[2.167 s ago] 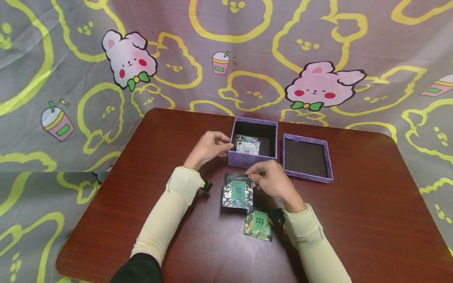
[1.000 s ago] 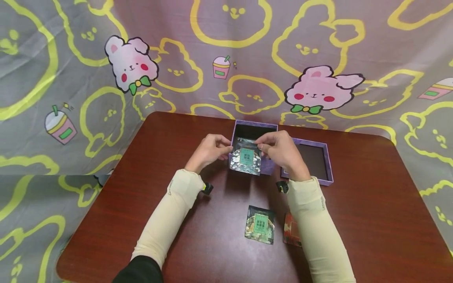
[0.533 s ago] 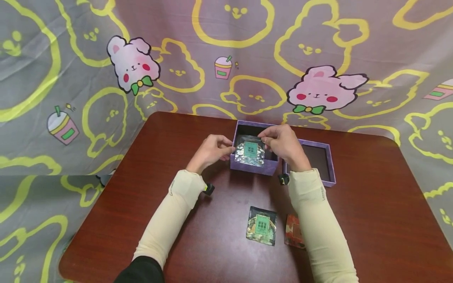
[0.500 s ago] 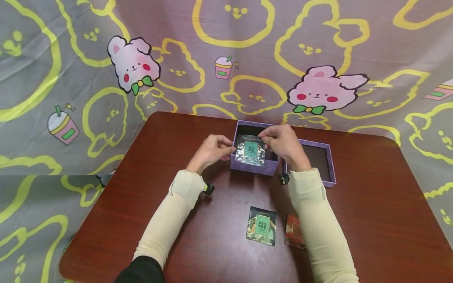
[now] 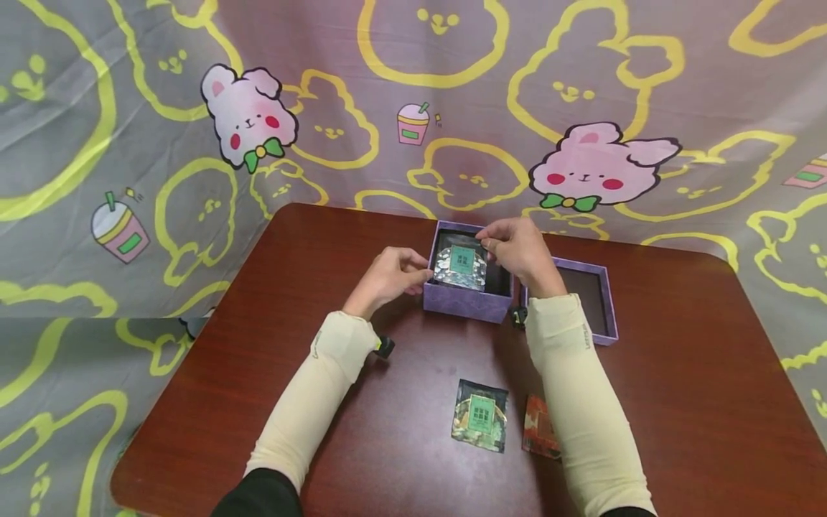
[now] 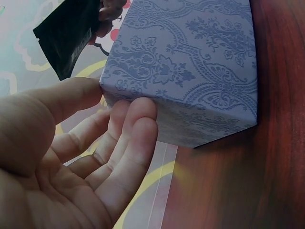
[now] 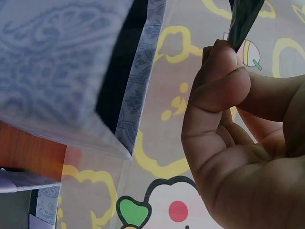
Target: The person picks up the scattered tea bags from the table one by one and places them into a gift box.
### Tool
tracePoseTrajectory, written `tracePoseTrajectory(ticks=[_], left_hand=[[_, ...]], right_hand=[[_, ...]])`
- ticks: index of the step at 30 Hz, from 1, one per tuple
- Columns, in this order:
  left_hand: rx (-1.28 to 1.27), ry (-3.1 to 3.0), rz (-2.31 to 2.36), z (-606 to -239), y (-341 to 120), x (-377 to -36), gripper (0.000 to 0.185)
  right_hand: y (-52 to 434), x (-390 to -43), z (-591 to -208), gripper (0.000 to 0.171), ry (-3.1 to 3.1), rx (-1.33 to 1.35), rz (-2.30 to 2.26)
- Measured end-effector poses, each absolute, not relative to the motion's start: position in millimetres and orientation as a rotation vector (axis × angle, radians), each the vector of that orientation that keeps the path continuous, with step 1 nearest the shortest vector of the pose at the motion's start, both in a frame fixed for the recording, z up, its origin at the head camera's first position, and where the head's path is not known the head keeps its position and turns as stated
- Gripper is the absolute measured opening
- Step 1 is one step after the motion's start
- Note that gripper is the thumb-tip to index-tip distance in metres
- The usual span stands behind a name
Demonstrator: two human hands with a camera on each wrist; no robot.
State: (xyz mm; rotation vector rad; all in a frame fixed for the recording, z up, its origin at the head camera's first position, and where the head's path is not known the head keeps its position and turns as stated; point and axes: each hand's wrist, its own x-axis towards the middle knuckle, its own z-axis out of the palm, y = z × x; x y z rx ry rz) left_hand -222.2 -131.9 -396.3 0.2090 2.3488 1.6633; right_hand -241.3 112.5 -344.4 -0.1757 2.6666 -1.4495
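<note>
Head view takes in a reddish-brown wooden table (image 5: 213,373) with rounded far corners, spread across the middle and bottom of the frame; its grain is dark, and a pale sheen lies at the lower centre. Grey-mauve cloth (image 5: 323,43) hangs behind it and along the left, printed with yellow animal outlines, pink drink cups and two rabbit heads, at upper left and upper right. At lower left, the cloth meets another piece along a level edge.

Just above the centre of the frame stands an open purple box (image 5: 468,304), its outside covered in a flowered pattern. Beside it on the right lies a shallow purple tray (image 5: 588,291) with a dark inside, partly behind the right wrist. The right hand (image 5: 520,251) pinches a dark packet (image 5: 460,266) with a green label by its upper right corner, over the mouth of the box; how far it dips inside cannot be told. The left hand (image 5: 393,276) grips the box at its left corner, thumb and bent fingers against it. Cream sleeves (image 5: 304,409) cover both forearms. Toward the lower centre, a green packet (image 5: 480,416) rests flat on the wood, near a red packet (image 5: 539,427) partly hidden by the right sleeve.
</note>
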Motion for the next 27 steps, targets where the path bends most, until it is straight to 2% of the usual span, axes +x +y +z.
tracePoseTrajectory(ticks=[27], left_hand=[[0.212,2.346,1.675,-397.8,-131.4,-222.0,0.021]], right_hand=[[111.8,-268.3,-346.5,0.018,2.666,-0.114,-1.470]])
